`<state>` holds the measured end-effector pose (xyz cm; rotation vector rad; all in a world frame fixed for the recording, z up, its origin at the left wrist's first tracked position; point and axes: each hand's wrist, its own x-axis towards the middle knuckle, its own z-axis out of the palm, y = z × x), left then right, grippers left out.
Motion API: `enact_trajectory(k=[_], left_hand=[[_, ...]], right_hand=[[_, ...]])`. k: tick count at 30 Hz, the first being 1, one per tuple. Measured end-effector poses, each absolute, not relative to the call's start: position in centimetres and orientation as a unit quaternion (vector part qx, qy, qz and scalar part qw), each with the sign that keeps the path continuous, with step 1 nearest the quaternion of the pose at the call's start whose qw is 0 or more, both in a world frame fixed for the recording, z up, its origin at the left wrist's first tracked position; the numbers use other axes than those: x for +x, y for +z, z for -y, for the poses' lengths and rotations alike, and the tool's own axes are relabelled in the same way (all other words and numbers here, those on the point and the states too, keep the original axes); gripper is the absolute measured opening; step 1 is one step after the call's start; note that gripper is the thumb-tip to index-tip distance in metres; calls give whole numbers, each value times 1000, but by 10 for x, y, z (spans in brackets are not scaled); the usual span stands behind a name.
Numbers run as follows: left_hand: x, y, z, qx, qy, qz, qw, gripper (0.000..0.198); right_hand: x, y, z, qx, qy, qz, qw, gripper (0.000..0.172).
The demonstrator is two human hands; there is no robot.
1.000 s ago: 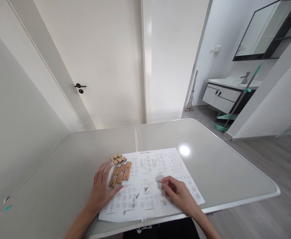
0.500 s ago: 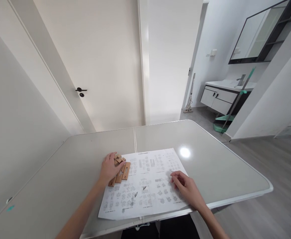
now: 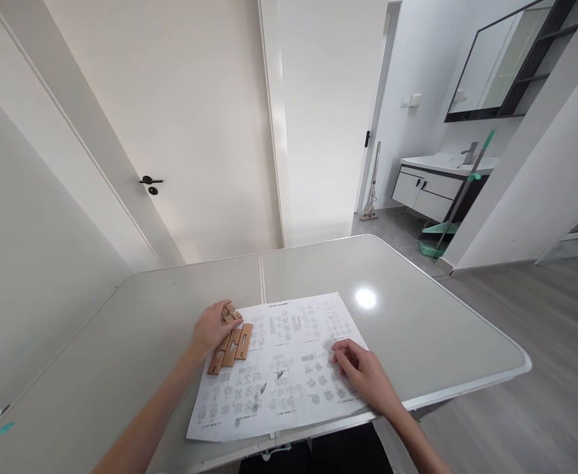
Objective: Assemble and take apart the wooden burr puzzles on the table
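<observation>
A printed instruction sheet (image 3: pixel 289 368) with many small diagrams lies on the grey table (image 3: pixel 417 329). Several flat wooden puzzle pieces (image 3: pixel 234 343) lie at the sheet's upper left corner. My left hand (image 3: pixel 210 329) rests on the far end of that pile, its fingers curled round a few small wooden pieces (image 3: pixel 228 313). My right hand (image 3: pixel 363 374) sits on the right part of the sheet with its fingers bent and the fingertips pressed on the paper, nothing visible in it.
A white door with a black handle (image 3: pixel 149 181) stands behind the table. To the right, a doorway opens on a washroom with a sink cabinet (image 3: pixel 432 187), a mirror and a green broom with dustpan (image 3: pixel 442 227). Wood floor lies right of the table.
My left hand moved from flat beside the wooden pieces up onto the small pieces at the far end and curled over them. My right hand slid a little right along the sheet.
</observation>
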<state>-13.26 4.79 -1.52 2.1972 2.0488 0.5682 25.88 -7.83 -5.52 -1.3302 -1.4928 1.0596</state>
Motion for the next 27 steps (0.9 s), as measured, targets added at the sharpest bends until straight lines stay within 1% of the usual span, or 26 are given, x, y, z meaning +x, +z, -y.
enact_trajectory(k=[8, 12, 20, 24, 27], left_hand=[[-146, -19, -52, 716, 205, -666, 41, 57], [-148, -21, -50, 731, 216, -646, 43, 54], [-150, -13, -53, 743, 236, -624, 49, 55], [-116, -6, -35, 760, 250, -597, 65, 57], [-68, -3, -13, 805, 234, -534, 108, 59]], right_hand=[[259, -53, 79, -533, 421, 599, 424, 37], [260, -52, 79, -537, 422, 600, 417, 40], [259, -51, 80, -548, 425, 596, 405, 39], [259, -51, 79, -550, 432, 592, 400, 42], [259, -53, 77, -554, 425, 589, 406, 42]])
